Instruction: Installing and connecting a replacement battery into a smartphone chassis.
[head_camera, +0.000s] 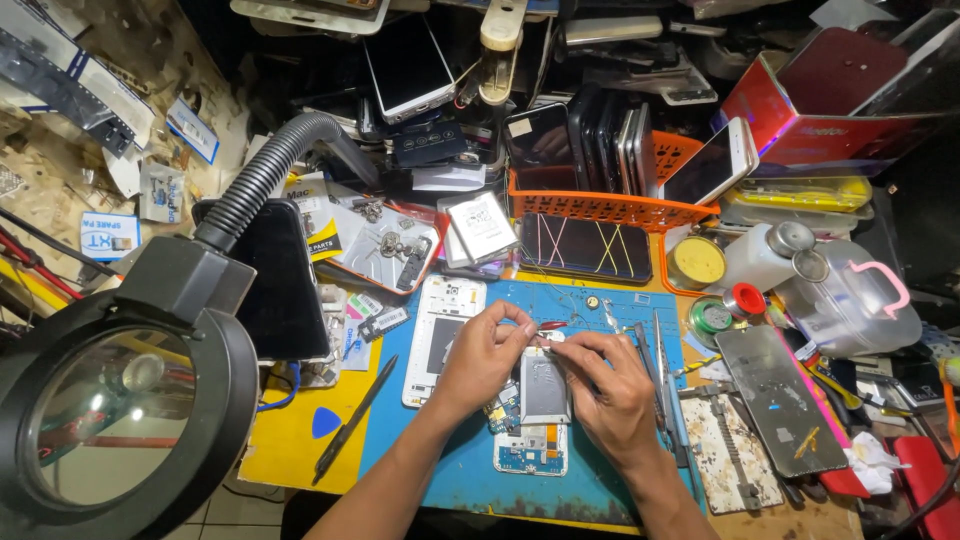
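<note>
Opened phone (540, 400): lies flat on the blue mat (470, 470), just in front of the person, its long axis running away from them, top end toward the orange basket (600, 205).
Left hand (480, 355): rests on the phone's upper left edge, fingertips pressed together at its top.
Right hand (610, 385): lies over the phone's right side, thumb and forefinger pinching a small part at the top end; what it is cannot be made out.
White phone frame (440, 335): just left of the left hand, lying parallel.
Tweezers (660, 375): right of the right hand.
Magnifier lamp (120, 410): near left.
</note>
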